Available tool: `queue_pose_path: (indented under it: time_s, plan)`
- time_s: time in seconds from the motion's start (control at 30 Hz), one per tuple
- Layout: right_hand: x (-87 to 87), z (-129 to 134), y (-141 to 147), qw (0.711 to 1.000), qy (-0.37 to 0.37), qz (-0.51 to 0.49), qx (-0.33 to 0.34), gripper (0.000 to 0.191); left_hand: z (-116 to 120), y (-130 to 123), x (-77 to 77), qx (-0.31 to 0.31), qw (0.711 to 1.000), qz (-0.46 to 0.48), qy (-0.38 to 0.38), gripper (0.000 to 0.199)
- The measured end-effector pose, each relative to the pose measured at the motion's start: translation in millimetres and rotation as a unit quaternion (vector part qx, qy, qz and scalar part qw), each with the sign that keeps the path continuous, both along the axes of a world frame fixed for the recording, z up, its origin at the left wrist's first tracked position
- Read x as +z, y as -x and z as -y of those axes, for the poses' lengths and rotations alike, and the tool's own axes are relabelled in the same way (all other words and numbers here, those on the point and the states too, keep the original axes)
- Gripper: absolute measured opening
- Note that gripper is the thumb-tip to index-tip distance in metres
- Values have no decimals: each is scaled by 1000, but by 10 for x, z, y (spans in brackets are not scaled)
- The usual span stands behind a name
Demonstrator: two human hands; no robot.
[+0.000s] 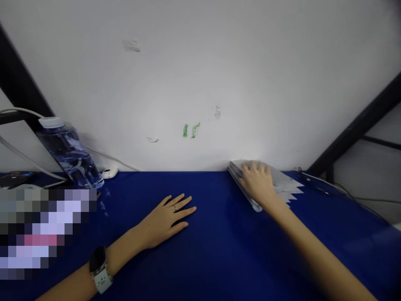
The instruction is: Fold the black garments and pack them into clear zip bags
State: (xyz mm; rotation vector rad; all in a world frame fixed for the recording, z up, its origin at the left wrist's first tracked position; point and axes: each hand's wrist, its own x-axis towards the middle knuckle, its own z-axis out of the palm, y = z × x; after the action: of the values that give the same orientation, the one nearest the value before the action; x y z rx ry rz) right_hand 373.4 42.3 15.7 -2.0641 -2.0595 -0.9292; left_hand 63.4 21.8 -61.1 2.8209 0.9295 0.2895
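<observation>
Left hand (164, 219) flat; right hand (256, 182) atop plastic-bag stack (266, 182).

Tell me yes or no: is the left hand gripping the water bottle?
No, the left hand lies open on the blue tabletop, well apart from the water bottle.

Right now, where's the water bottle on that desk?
In the head view, the clear water bottle sits at the far left of the blue table's back edge, right beside a small white object and left of the person's left hand.
</observation>
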Motion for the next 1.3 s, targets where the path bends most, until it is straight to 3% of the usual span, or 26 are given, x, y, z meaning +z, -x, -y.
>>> queue_pose_path:
  time_s: [0.13, 0.33, 0.4, 0.5, 0.67, 0.8, 0.87, 0.97, 1.07, 1.3]
  plan:
    - [-13, 95, -159, 996, 28, -20, -76, 25, -14, 18, -37, -11, 999, 15, -27, 46]
    - [25, 246, -20, 999, 12, -24, -30, 34, -1, 15, -47, -12, 998, 16, -58, 49]
    - [-17, 311, 126, 999, 3, -20, 26, 38, 23, 1, -19, 15, 996, 29, -87, 58]
    - [-204, 408, 414, 985, 46, -28, 163, 41, 56, -22, 21, 54, 986, 49, -151, 72]
    - [-576, 454, 785, 919, 144, -85, 357, 45, 49, -28, -17, 39, 983, 38, -176, 66]
    - [-636, 391, 808, 856, 189, -176, 448, 56, 11, -8, -107, 60, 986, 41, -151, 65]
    - [-634, 364, 775, 848, 170, -236, 443, 55, -5, 1, -139, 86, 984, 39, -151, 64]
    - [-673, 341, 729, 855, 114, -315, 397, 39, -26, 11, -173, 126, 979, 31, -156, 57]
    - [-745, 325, 699, 846, 105, -368, 371, 29, -47, 20, -211, 144, 975, 35, -167, 57]
    - [-781, 346, 719, 823, 127, -376, 408, 18, -27, 4, -174, 129, 972, 47, -188, 61]
